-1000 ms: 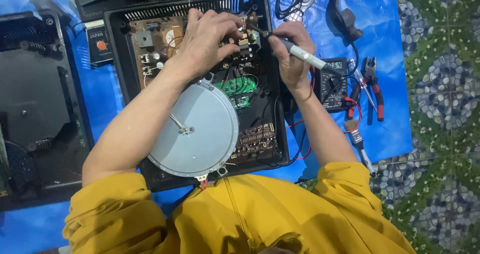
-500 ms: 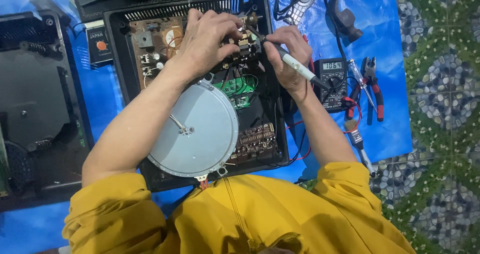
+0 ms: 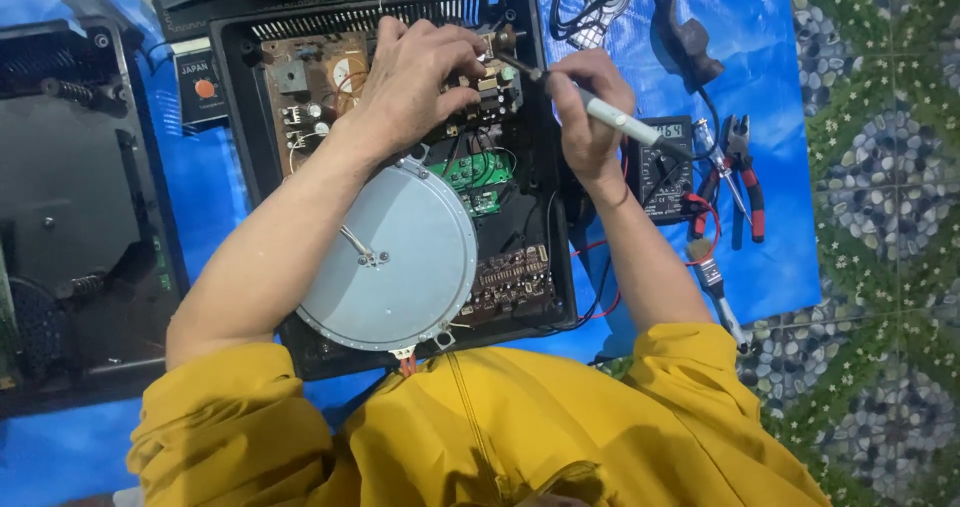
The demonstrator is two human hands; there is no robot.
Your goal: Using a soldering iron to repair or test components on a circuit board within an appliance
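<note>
Hands are deep in the opened black appliance case on the blue sheet. The right hand is closed around a white pen-shaped tool, fingers wrapped tight on the barrel, its dark tip reaching onto the brown circuit board near the top edge. Compared with 1 second ago, that tool has swung flatter and the right hand has slid up and inward, so the tip now sits closer to the parts under the left hand's fingers. The left hand has barely shifted: it lies palm down over the board, fingers curled onto small components, though whether it pinches anything I cannot tell. My read is that the work has narrowed onto 1 spot on the board. The round grey disc sits below, untouched, with a small green board beside it. A meter and red-handled pliers lie just right of the case.
</note>
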